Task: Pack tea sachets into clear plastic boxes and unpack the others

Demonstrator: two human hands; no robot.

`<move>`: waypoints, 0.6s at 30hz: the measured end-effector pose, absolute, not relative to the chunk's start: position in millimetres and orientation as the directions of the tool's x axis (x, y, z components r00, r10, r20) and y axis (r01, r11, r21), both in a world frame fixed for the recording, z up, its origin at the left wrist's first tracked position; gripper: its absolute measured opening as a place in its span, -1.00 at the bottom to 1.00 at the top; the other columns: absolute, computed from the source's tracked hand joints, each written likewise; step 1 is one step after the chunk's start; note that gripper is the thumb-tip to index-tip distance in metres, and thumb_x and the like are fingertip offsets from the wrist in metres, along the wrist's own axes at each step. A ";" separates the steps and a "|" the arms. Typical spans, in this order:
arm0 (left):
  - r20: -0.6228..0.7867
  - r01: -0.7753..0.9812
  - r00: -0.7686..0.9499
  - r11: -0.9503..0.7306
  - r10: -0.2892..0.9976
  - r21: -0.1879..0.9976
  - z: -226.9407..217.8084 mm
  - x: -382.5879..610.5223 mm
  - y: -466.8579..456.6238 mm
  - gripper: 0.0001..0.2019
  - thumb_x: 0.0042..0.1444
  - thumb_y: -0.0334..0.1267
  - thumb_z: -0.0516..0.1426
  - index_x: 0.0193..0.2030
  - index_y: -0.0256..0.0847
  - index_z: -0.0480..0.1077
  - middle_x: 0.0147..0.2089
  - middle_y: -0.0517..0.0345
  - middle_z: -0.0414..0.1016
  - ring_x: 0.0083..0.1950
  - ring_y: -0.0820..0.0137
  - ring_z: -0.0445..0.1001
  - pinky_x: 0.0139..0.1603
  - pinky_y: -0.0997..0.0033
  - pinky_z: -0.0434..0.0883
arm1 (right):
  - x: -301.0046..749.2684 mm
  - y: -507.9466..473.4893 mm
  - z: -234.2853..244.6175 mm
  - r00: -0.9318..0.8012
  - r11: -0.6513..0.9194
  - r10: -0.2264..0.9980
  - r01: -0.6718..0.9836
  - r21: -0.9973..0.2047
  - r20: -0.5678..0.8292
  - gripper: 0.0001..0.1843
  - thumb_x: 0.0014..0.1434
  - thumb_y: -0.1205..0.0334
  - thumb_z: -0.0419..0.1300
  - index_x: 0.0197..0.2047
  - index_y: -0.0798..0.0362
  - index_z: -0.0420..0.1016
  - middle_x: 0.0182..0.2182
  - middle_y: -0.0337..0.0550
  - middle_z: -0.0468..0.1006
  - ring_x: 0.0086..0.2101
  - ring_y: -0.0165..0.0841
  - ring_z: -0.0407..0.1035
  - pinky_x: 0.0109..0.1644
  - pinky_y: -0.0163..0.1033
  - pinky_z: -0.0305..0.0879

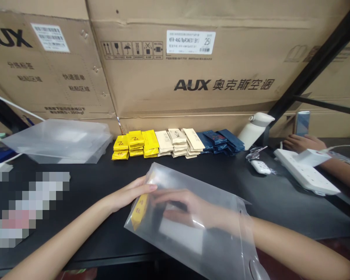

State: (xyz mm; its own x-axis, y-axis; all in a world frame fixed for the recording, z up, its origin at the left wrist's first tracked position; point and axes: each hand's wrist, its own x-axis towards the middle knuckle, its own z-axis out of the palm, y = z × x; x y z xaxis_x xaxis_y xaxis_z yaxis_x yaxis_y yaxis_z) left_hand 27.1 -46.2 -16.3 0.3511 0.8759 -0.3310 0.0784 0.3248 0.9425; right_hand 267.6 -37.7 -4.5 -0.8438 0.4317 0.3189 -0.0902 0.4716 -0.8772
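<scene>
- Head view: black desk, clock directions taken from the translucent plastic pouch at front centre; pouch lies tilted, one end toward 10, snap-button flap end toward 4.
- Left hand: at the pouch's 10 o'clock edge, narrow pinch on the film, thumb over the front, other fingers mostly hidden behind.
- Right hand: seen through the film, fingers pointing to 9, thumb side spread wide, nothing visible in the gap. Forearm runs out past the flap end toward 4.
- Yellow printed packet: inside the pouch, against its 9 o'clock end, just beside the right fingertips. Contact: can't tell.
- Packet row beyond the pouch: yellow packets stacked at 11, cream packets at 12, dark blue packets at 1.
- Pile of translucent plastic sheets or pouches at 10.
- White bottle at 1, right beside the blue ones; small white case nearer, at 2.
- White power strip at 2, adapter on it.
- Co-worker's hand beyond the strip, next to a phone.
- AUX air-conditioner carton stands at 12, behind everything.
</scene>
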 end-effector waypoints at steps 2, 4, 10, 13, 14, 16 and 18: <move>-0.330 0.071 0.368 0.328 0.869 0.942 -15.9 27.4 -46.2 -0.52 0.02 0.05 0.31 0.04 -0.13 0.49 0.02 0.08 0.60 0.07 0.06 0.52 0.03 0.19 0.43 | 267.5 -36.9 -5.3 -0.845 0.475 0.439 -0.072 -0.877 0.307 -0.61 0.29 0.30 0.23 0.18 0.02 0.46 0.18 0.01 0.49 0.15 -0.26 0.40 0.25 -0.04 0.31; -0.324 0.052 0.381 0.330 0.866 0.943 -15.0 28.2 -46.2 -0.54 0.02 0.05 0.31 0.01 -0.13 0.50 -0.05 0.10 0.62 -0.02 0.11 0.56 -0.02 0.21 0.45 | 267.3 -35.7 -5.9 -0.844 0.482 0.445 -0.057 -0.874 0.300 -0.60 0.27 0.29 0.25 0.18 0.02 0.44 0.16 0.01 0.50 0.13 -0.25 0.41 0.22 -0.05 0.34; -0.316 0.037 0.395 0.329 0.863 0.944 -10.7 30.4 -46.5 -0.56 0.01 0.04 0.32 -0.03 -0.15 0.49 -0.16 0.13 0.62 -0.19 0.20 0.58 -0.11 0.24 0.48 | 267.0 -34.6 -3.4 -0.851 0.509 0.430 -0.047 -0.859 0.301 -0.56 0.27 0.28 0.24 0.21 0.03 0.41 0.21 0.02 0.45 0.15 -0.27 0.40 0.23 -0.09 0.33; -0.304 0.065 0.385 0.303 0.871 0.951 -10.0 30.0 -47.0 -0.58 0.04 0.02 0.30 -0.02 -0.16 0.51 -0.08 0.10 0.63 -0.06 0.13 0.57 -0.01 0.20 0.46 | 268.3 -36.1 -2.6 -0.864 0.541 0.391 -0.063 -0.838 0.317 -0.48 0.26 0.27 0.26 0.27 -0.02 0.35 0.27 0.01 0.38 0.22 -0.27 0.33 0.30 -0.06 0.25; -0.299 0.071 0.385 0.295 0.873 0.953 -10.0 29.8 -47.2 -0.59 0.06 0.01 0.30 0.00 -0.15 0.51 -0.04 0.09 0.63 0.01 0.09 0.55 0.04 0.18 0.44 | 268.9 -36.6 -2.9 -0.868 0.560 0.378 -0.062 -0.826 0.321 -0.45 0.25 0.25 0.27 0.29 -0.04 0.34 0.29 0.00 0.36 0.24 -0.26 0.30 0.32 -0.05 0.22; -0.297 0.078 0.385 0.290 0.874 0.954 -10.2 29.8 -47.4 -0.59 0.08 -0.02 0.28 0.03 -0.13 0.51 0.05 0.08 0.61 0.13 0.05 0.49 0.12 0.15 0.40 | 270.2 -37.4 -4.2 -0.877 0.595 0.364 -0.040 -0.802 0.314 -0.39 0.23 0.21 0.30 0.32 -0.07 0.32 0.32 -0.03 0.32 0.28 -0.24 0.24 0.35 -0.04 0.16; -0.299 0.077 0.377 0.292 0.876 0.953 -10.4 29.8 -47.4 -0.59 0.07 -0.02 0.28 0.04 -0.12 0.52 0.09 0.10 0.60 0.18 0.03 0.46 0.15 0.14 0.37 | 271.4 -37.7 -5.6 -0.882 0.612 0.364 -0.014 -0.791 0.298 -0.37 0.22 0.18 0.31 0.33 -0.07 0.31 0.33 -0.04 0.30 0.30 -0.23 0.21 0.37 -0.04 0.12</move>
State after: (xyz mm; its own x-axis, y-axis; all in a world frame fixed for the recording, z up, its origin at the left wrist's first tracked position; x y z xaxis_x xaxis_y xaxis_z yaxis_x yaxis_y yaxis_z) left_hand 29.8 -47.4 -10.4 0.3775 0.8764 -0.2991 0.0772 0.2921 0.9533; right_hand 271.4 -37.7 -5.6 -0.8825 0.3640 0.2978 -0.0144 0.6121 -0.7907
